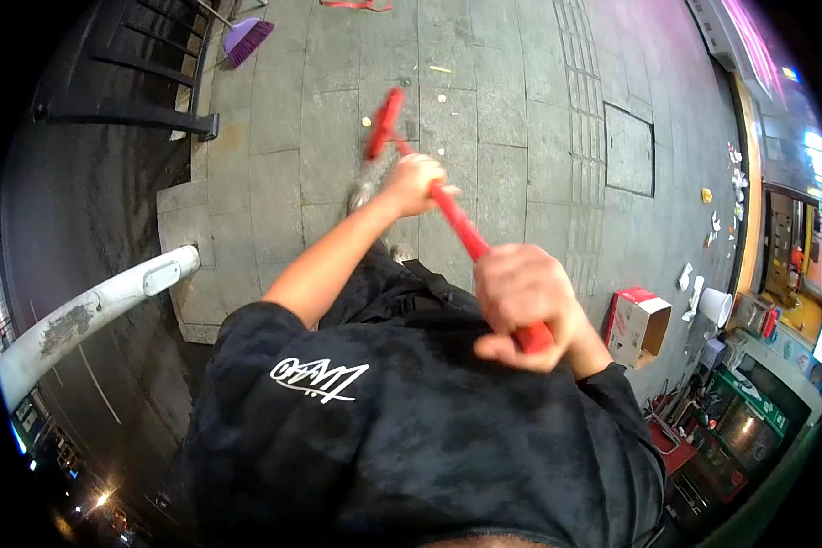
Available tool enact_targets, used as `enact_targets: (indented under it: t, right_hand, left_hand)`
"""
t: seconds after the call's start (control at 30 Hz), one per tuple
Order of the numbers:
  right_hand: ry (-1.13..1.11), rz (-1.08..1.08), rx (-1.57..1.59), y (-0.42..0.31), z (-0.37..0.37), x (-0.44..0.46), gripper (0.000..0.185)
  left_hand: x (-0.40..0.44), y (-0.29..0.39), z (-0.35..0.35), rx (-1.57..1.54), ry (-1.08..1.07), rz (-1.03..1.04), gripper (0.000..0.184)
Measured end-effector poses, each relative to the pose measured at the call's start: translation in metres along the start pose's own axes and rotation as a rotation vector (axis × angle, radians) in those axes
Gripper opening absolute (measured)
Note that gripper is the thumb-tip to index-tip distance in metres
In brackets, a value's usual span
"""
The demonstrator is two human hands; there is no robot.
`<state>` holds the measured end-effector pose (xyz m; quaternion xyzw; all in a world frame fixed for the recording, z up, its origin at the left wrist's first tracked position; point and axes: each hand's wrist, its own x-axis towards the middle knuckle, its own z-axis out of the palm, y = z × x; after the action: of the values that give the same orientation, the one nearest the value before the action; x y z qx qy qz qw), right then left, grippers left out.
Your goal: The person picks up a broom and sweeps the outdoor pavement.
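Observation:
A long red handle [461,222] runs slantwise in front of my dark shirt, with a red head [386,124] at its far end over the pavement. My left hand [415,184] is wrapped round the handle lower down, close to the red head. Nearer my chest, my right hand [525,306] grips the upper end, and the red tip sticks out below the fingers. Both hands and the tool are slightly blurred. Small pale scraps [440,69] lie on the paving beyond the red head.
A purple broom head [245,40] is at the upper left beside a black metal fence [123,114]. A white curved rail [91,315] stands at the left. An open cardboard box [637,327], a white bucket [714,308] and litter [738,178] are on the right.

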<state>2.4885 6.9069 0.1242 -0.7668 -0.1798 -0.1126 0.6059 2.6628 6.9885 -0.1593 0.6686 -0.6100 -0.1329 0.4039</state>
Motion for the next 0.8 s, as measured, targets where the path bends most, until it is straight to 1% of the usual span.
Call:
enact_targets:
  t: [0.03, 0.07, 0.1, 0.13, 0.17, 0.2, 0.27, 0.3, 0.33, 0.43, 0.47, 0.5, 0.53, 0.57, 0.6, 0.67, 0.7, 0.73, 0.77, 0.8]
  right_hand:
    - [0.089, 0.039, 0.040, 0.022, 0.001, 0.006, 0.032]
    - [0.183, 0.084, 0.080, 0.049, 0.007, 0.011, 0.032]
    - [0.189, 0.134, 0.146, 0.083, 0.008, 0.018, 0.032]
    - [0.194, 0.183, 0.212, 0.117, 0.005, 0.026, 0.032]
    - [0.158, 0.198, 0.229, 0.143, 0.000, 0.038, 0.032]
    - [0.121, 0.216, 0.247, 0.166, -0.006, 0.052, 0.032]
    - [0.044, 0.214, 0.257, 0.182, -0.019, 0.090, 0.036]
    - [-0.022, 0.202, 0.215, 0.185, -0.028, 0.104, 0.038]
    - [-0.084, 0.191, 0.176, 0.179, -0.035, 0.121, 0.040]
    - [-0.061, 0.227, 0.110, 0.161, -0.080, 0.146, 0.040]
    - [-0.056, 0.264, 0.097, 0.157, -0.091, 0.154, 0.040]
    - [0.005, 0.301, 0.109, 0.160, -0.093, 0.156, 0.041]
    - [0.049, 0.344, 0.074, 0.162, -0.100, 0.160, 0.041]
    - [0.025, 0.345, -0.003, 0.168, -0.106, 0.166, 0.039]
    - [0.001, 0.345, -0.077, 0.175, -0.110, 0.170, 0.036]
    - [-0.193, 0.489, -0.236, 0.199, -0.102, 0.176, 0.029]
    - [-0.212, 0.583, -0.219, 0.206, -0.097, 0.178, 0.024]
    - [-0.263, 0.567, -0.206, 0.207, -0.097, 0.182, 0.021]
    - [-0.238, 0.527, -0.210, 0.202, -0.104, 0.184, 0.021]
    - [-0.220, 0.487, -0.198, 0.190, -0.111, 0.190, 0.022]
  left_hand:
    - [-0.017, -0.033, -0.008, -0.011, -0.026, -0.136, 0.039]
    - [-0.028, -0.056, -0.025, 0.011, 0.036, -0.208, 0.039]
    - [-0.041, -0.092, -0.031, 0.050, 0.043, -0.284, 0.037]
    - [-0.052, -0.125, -0.039, 0.093, 0.071, -0.293, 0.036]
    - [-0.060, -0.151, -0.047, 0.146, 0.040, -0.349, 0.035]
    - [-0.065, -0.178, -0.049, 0.154, 0.037, -0.348, 0.035]
    - [-0.054, -0.205, -0.048, 0.028, -0.019, -0.383, 0.035]
    - [-0.043, -0.216, -0.037, -0.062, -0.015, -0.365, 0.035]
    - [-0.029, -0.215, -0.023, -0.153, -0.016, -0.348, 0.035]
    - [0.051, -0.183, -0.006, -0.311, 0.029, -0.206, 0.036]
    - [0.071, -0.185, 0.011, -0.355, -0.001, -0.182, 0.038]
    - [0.093, -0.180, 0.020, -0.407, -0.058, -0.146, 0.038]
    - [0.113, -0.178, 0.032, -0.524, -0.104, -0.115, 0.037]
    - [0.135, -0.174, 0.036, -0.653, -0.199, -0.155, 0.037]
    - [0.149, -0.183, 0.060, -0.706, -0.236, -0.076, 0.034]
    - [0.171, -0.187, 0.085, -0.566, -0.343, 0.046, 0.025]
    - [0.175, -0.179, 0.097, -0.626, -0.448, -0.013, 0.026]
    - [0.184, -0.169, 0.107, -0.680, -0.548, -0.064, 0.028]
    - [0.202, -0.144, 0.091, -0.599, -0.509, 0.040, 0.030]
    - [0.217, -0.124, 0.079, -0.585, -0.449, 0.118, 0.030]
